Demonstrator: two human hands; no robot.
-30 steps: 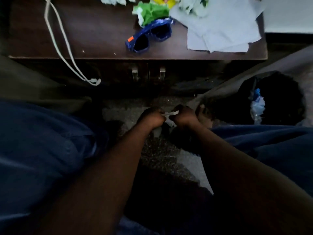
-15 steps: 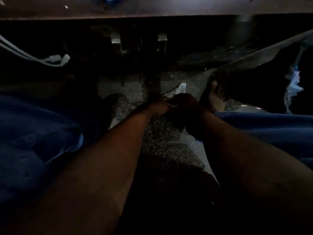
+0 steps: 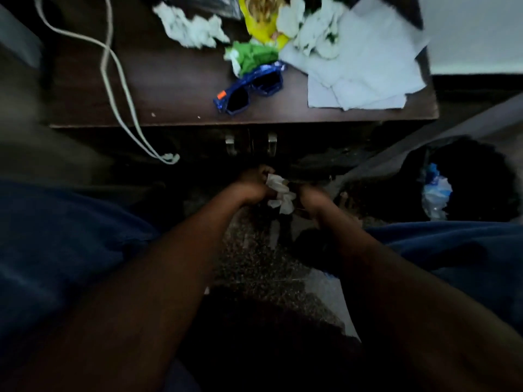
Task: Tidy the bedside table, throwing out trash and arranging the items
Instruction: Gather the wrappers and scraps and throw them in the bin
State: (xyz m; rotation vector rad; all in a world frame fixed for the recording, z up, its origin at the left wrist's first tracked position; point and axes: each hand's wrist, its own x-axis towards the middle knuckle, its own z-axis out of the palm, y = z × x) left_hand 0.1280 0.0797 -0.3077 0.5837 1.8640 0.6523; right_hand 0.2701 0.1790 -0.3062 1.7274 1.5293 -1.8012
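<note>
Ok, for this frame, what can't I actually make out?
Head view only:
- Fingers of the left hand and right hand: curled behind the knuckles in dim light, round the white wad.
- Yellow packet: cut off by the top edge.
- Dark bag contents: lost in shadow, apart from one pale blue scrap.
- White cable: upper end runs off the top edge.

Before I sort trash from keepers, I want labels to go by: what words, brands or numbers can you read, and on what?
No text can be read.
yellow packet: printing too blurred.
orange tag on the blue sunglasses: too small to tell.
paper sheets: no writing shows.
crumpled tissue: no print shows.
</note>
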